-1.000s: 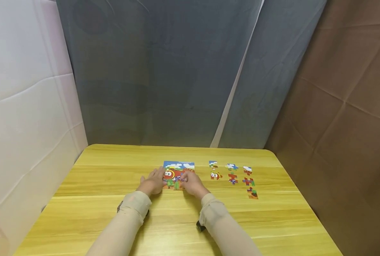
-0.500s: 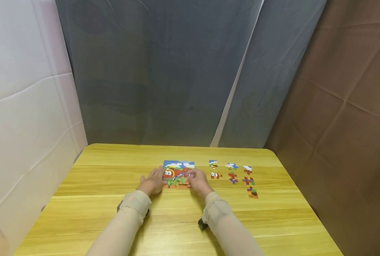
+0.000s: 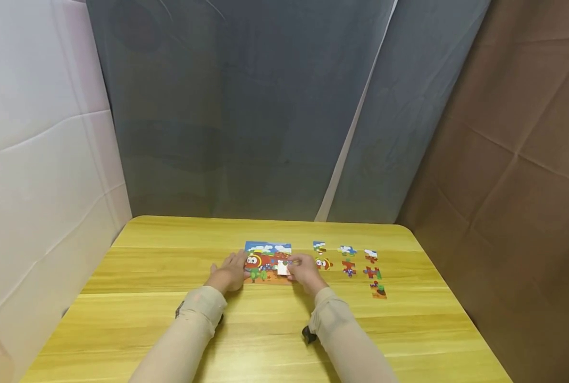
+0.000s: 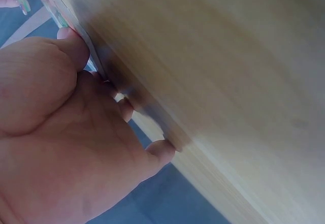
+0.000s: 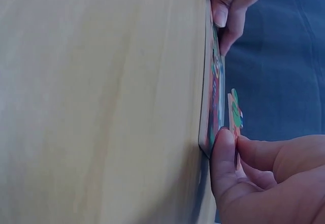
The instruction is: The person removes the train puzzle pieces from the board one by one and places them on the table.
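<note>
The picture puzzle board [image 3: 267,247] lies flat on the table, printed with a red cartoon face, clouds and blue sky. Along its left edge rests my left hand [image 3: 228,272], fingers stretched forward and thumb touching the board's edge. With thumb and fingertips my right hand [image 3: 307,273] pinches a puzzle piece [image 5: 234,113] by its edge, just above the board's right part. The piece [image 3: 283,268] looks white in the head view; in the right wrist view its face shows green and orange. Right fingertips partly cover the board's right edge.
Right of the board lie several loose puzzle pieces, among them a face piece [image 3: 321,264], a cloud piece [image 3: 346,250] and a corner piece [image 3: 378,290]. The yellow wood-grain table [image 3: 169,255] is bounded by a grey curtain [image 3: 265,133] behind and cloth at both sides.
My right hand has moved rightward across the board with the puzzle piece, which has turned from its coloured look to white in the head view. The left hand stays in place.
</note>
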Demonstrator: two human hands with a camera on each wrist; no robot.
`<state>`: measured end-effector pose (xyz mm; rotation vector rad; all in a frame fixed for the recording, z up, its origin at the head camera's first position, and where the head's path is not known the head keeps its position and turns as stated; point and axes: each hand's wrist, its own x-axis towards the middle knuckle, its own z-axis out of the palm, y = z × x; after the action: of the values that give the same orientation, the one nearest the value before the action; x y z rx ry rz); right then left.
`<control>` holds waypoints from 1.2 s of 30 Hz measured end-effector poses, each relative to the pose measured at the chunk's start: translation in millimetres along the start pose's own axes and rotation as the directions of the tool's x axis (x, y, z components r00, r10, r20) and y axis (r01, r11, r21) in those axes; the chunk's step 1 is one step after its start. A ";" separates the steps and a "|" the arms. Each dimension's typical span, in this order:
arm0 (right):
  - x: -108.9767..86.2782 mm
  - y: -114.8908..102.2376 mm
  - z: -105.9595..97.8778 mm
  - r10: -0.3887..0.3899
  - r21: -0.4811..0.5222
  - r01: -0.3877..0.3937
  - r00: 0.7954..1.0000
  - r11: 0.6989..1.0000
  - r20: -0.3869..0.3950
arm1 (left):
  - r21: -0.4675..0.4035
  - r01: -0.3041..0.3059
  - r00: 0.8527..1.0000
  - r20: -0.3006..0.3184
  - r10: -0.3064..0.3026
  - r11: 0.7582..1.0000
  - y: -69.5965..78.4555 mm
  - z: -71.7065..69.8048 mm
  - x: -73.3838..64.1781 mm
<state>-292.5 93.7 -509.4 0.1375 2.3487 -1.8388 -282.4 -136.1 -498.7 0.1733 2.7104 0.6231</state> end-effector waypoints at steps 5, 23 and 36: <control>-1.7 -1.3 -8.5 0.000 -0.009 0.000 1.000 1.000 0.006 | -0.002 0.000 1.000 0.001 0.000 1.000 -1.3 1.4 1.5; -4.7 8.8 -49.5 0.071 -0.070 -0.073 0.997 0.995 -0.033 | -0.009 -0.022 1.000 -0.018 0.022 1.000 0.3 -0.7 -2.6; -8.6 13.0 -84.2 0.117 -0.042 -0.120 0.991 0.992 -0.060 | -0.014 -0.021 1.000 -0.016 0.021 1.000 0.1 -3.3 -1.9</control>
<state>-287.4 178.8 -500.6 0.3208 2.3625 -1.7474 -281.9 -137.7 -495.2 0.1947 2.7226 0.6520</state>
